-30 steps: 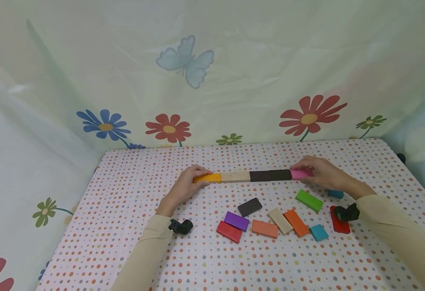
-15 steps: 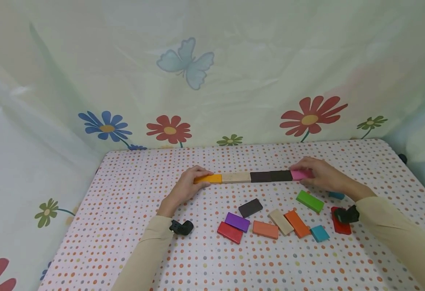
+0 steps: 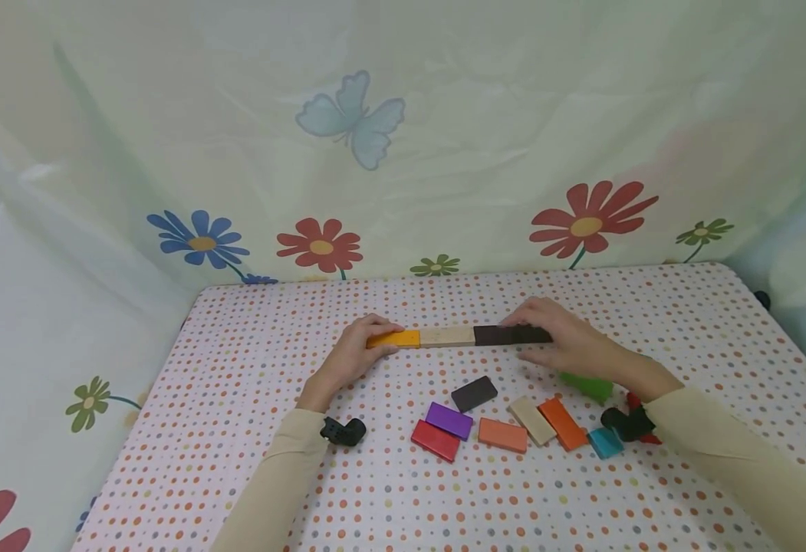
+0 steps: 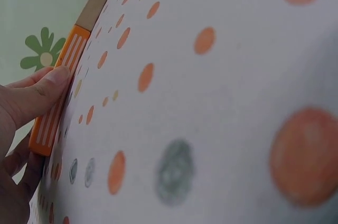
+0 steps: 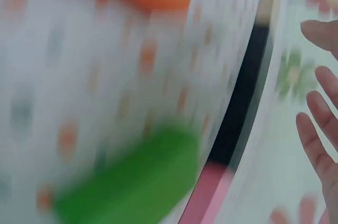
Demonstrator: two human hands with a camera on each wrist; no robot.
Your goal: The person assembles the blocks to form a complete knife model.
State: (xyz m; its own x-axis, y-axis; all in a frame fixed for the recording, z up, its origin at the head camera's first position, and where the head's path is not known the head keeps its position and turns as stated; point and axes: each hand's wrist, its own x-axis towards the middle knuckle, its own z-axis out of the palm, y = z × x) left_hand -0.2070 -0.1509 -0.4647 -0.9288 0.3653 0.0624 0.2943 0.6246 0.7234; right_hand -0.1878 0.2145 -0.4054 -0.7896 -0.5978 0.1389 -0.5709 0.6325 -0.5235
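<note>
A straight row of wooden blocks runs across the dotted table: a yellow-orange block (image 3: 406, 339) at the left end, a plain wood block (image 3: 447, 336), two black blocks (image 3: 491, 336) and a pink block (image 5: 205, 197). With thumb and fingers my left hand (image 3: 353, 354) grips the yellow-orange block from both long sides; the left wrist view shows stripes on its face. My right hand (image 3: 568, 341) hovers over the black blocks, fingers spread apart and holding nothing. In the head view it hides the pink block. A green block (image 3: 587, 386) lies just below the right hand.
Loose blocks lie in front of the row: dark grey (image 3: 475, 393), purple (image 3: 449, 422), red (image 3: 435, 441), salmon (image 3: 502, 435), plain wood (image 3: 532, 421), orange (image 3: 563, 424) and blue (image 3: 606, 442). Another red block (image 3: 633, 400) is partly hidden by the right wrist camera. A flowered cloth (image 3: 485, 207) hangs behind the table.
My right hand has let go of the pink block and moved left over the black blocks. The left hand stays on the yellow-orange block, and the row has not visibly moved.
</note>
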